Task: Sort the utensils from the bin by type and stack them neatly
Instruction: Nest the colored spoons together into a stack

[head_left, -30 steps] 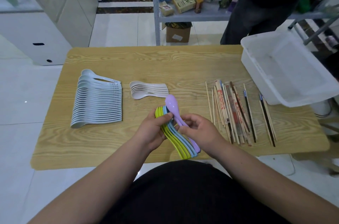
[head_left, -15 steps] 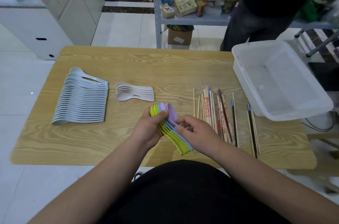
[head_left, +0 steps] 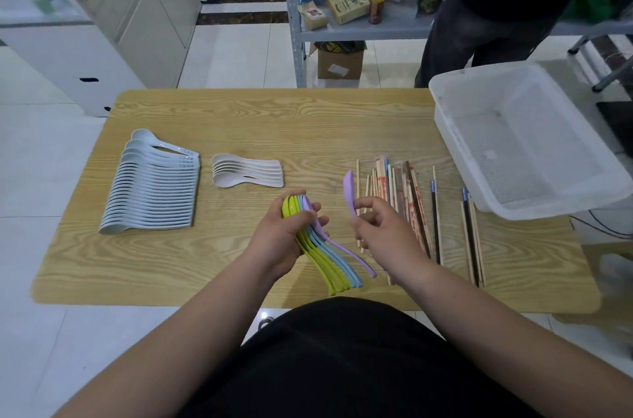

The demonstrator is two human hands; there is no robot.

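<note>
My left hand (head_left: 281, 239) grips a nested stack of coloured spoons (head_left: 329, 260), green, blue and one purple, above the table's near edge. My right hand (head_left: 383, 232) pinches a single purple spoon (head_left: 350, 191) held upright, just right of that stack. A long row of pale blue spoons (head_left: 154, 191) lies at the left. A small stack of cream spoons (head_left: 246, 170) sits beside it. Chopsticks (head_left: 407, 205) lie in a loose row at the right. The white bin (head_left: 445, 129) stands at the table's right end.
The wooden table (head_left: 308, 122) has bare room along its far half. A person in dark clothes (head_left: 479, 6) stands behind the bin. A metal shelf (head_left: 359, 30) with boxes is beyond the table. White cabinets (head_left: 102, 23) stand at far left.
One purple spoon has settled onto the stack in my left hand. My right hand has moved away to the right and now holds another purple spoon upright.
</note>
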